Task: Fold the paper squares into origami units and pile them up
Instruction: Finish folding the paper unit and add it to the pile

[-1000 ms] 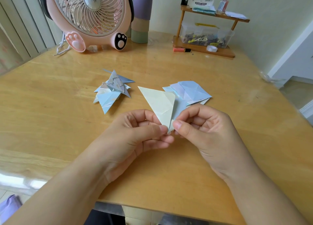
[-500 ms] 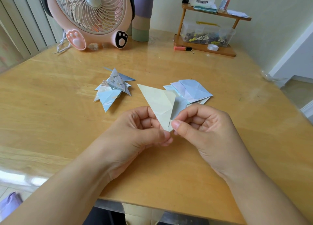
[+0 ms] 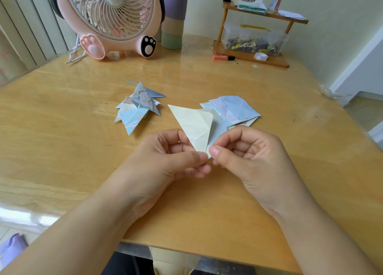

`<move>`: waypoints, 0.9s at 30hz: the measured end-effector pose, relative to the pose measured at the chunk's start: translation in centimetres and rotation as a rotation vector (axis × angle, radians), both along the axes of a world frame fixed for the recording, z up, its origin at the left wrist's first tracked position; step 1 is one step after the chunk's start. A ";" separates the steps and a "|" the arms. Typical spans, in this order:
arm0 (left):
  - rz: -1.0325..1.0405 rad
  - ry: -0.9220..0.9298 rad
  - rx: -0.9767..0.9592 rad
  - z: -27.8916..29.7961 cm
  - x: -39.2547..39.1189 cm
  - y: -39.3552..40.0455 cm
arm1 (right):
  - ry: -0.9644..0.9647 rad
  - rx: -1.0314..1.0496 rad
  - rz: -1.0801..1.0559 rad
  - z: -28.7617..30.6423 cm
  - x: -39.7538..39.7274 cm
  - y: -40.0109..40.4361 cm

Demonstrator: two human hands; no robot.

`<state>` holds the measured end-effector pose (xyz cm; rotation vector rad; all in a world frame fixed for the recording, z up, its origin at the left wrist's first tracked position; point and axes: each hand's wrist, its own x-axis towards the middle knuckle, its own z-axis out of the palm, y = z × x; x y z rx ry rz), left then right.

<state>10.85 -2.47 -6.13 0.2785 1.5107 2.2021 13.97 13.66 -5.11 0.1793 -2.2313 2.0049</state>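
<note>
A cream paper folded into a triangle (image 3: 193, 125) stands above the wooden table (image 3: 62, 150), its point downward. My left hand (image 3: 165, 160) pinches that lower tip between thumb and fingers. My right hand (image 3: 246, 156) pinches the same tip from the right, where a pale blue layer shows behind the cream one. A pile of folded blue origami units (image 3: 137, 106) lies to the left on the table. A stack of flat blue and lilac paper squares (image 3: 234, 108) lies behind my right hand.
At the back stand a pink desk fan (image 3: 109, 19), a purple and green bottle (image 3: 173, 15) and a small wooden shelf (image 3: 255, 57) with a clear box, tape and a marker. The table's front edge runs just under my forearms.
The triangle has tilted a little and risen slightly between my fingers; both hands keep their pinch at its tip. The two paper piles have not moved.
</note>
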 end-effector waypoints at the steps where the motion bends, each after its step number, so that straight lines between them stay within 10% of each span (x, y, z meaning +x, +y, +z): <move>1: -0.003 -0.009 0.007 0.0 0.0 0.0 | -0.001 -0.010 0.002 0.0 0.0 0.0; 27: -0.022 0.027 -0.064 -0.3 0.0 0.1 | -0.025 0.030 0.001 0.0 0.0 0.0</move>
